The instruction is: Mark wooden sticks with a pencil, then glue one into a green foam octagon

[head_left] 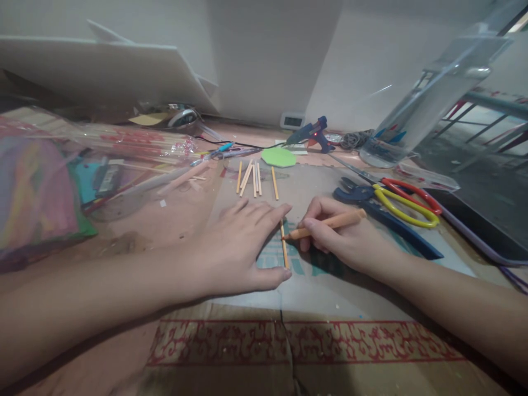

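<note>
A thin wooden stick (284, 247) lies on the pale sheet in front of me, its ends at the index finger and thumb of my left hand (239, 242). That hand is spread low over the sheet and steadies the stick between those two fingers. In my right hand (338, 236) is an orange marker pen (340, 220), its tip touching or very close to the stick's middle. Beyond my left fingers lie several short wooden sticks (258, 179), some yellowish and some paler. A light green paper polygon (279, 157) rests behind them.
Yellow-and-red-handled scissors (406, 206) and dark blue pliers (388, 220) lie right, near a phone (478, 225) and a tall clear container (416, 110). A glue gun (313, 135) with a lit red light stands behind. Plastic bags (37, 192) crowd the left.
</note>
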A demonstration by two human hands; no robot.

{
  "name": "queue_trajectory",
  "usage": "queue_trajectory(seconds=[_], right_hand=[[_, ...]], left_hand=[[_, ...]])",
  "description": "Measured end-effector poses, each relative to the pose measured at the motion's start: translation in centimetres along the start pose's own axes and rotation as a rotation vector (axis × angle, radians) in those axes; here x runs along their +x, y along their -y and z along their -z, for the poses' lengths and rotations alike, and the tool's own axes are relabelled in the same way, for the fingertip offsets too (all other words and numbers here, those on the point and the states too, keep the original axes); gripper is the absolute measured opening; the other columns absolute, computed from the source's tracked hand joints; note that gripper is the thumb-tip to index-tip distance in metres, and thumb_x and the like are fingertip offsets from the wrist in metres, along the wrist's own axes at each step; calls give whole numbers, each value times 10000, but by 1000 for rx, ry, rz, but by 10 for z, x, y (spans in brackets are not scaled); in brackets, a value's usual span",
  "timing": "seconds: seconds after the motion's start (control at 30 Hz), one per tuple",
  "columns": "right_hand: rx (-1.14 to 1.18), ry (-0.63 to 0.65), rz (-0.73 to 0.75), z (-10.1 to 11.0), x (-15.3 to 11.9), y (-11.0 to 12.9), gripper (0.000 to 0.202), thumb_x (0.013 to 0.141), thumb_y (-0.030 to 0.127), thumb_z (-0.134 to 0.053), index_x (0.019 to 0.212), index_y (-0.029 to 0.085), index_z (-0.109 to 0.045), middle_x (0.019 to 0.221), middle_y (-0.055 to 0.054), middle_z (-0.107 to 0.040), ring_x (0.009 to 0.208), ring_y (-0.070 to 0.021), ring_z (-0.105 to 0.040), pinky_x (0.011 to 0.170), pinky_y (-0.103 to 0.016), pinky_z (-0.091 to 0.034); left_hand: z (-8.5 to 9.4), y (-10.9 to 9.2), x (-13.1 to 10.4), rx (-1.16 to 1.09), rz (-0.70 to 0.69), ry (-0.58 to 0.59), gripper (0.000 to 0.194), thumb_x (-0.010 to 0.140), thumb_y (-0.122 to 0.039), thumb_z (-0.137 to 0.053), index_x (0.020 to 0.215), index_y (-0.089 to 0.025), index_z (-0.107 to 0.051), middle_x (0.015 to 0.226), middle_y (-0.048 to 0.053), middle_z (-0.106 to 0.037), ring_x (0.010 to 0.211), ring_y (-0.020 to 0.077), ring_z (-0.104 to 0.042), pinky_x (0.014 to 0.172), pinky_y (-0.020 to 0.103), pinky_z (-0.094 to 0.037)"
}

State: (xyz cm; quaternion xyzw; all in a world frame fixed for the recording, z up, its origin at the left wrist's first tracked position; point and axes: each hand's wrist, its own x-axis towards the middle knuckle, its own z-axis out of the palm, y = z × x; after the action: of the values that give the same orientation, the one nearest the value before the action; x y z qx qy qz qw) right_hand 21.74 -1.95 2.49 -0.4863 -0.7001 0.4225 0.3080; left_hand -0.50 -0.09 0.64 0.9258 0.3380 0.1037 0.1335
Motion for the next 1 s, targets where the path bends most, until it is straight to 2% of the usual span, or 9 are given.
queue_trajectory(seconds=[0.17, 0.43, 0.67, 0.87, 1.0], right_hand=[[49, 112, 2, 2, -3, 0, 265, 933, 368, -617, 730, 235, -508, 613, -12, -721, 579, -149, -674, 543, -251, -489], [-25, -23, 27, 0, 1, -3, 227, 977, 337, -584, 787, 225, -530, 625, -3, -718, 527, -116, -601, 481, -229, -399], [30, 86, -1, 2, -3, -1, 253, 945, 341, -607, 739, 232, -509, 613, -10, -716, 569, -146, -660, 546, -251, -488], [-37, -18, 31, 1, 0, -3, 225, 984, 322, -572, 786, 227, -523, 616, -4, -717, 534, -122, -622, 504, -233, -431], [12, 19, 26, 1, -2, -2, 234, 972, 326, -578, 767, 229, -521, 609, -10, -716, 553, -135, -650, 523, -237, -465]], left_hand=[[0, 0, 0, -9, 3, -2, 916, 855, -589, -663, 1573, -114, -350, 1587, 198, -462, 1493, 379, -403, 1261, 625, -236], [0, 1, 0, 21, -21, -4, 920, 862, -601, -651, 1568, -90, -358, 1573, 211, -474, 1484, 373, -412, 1257, 606, -250], [1, 0, -1, 10, -13, 2, 900, 864, -598, -650, 1561, -100, -374, 1577, 200, -475, 1486, 381, -408, 1256, 619, -249], [0, 1, 0, 31, -35, -9, 880, 879, -581, -630, 1567, -110, -352, 1560, 195, -489, 1464, 379, -431, 1263, 617, -221], [-1, 2, -2, 29, -48, -17, 874, 880, -583, -630, 1561, -107, -360, 1550, 190, -501, 1460, 380, -431, 1260, 629, -221]])
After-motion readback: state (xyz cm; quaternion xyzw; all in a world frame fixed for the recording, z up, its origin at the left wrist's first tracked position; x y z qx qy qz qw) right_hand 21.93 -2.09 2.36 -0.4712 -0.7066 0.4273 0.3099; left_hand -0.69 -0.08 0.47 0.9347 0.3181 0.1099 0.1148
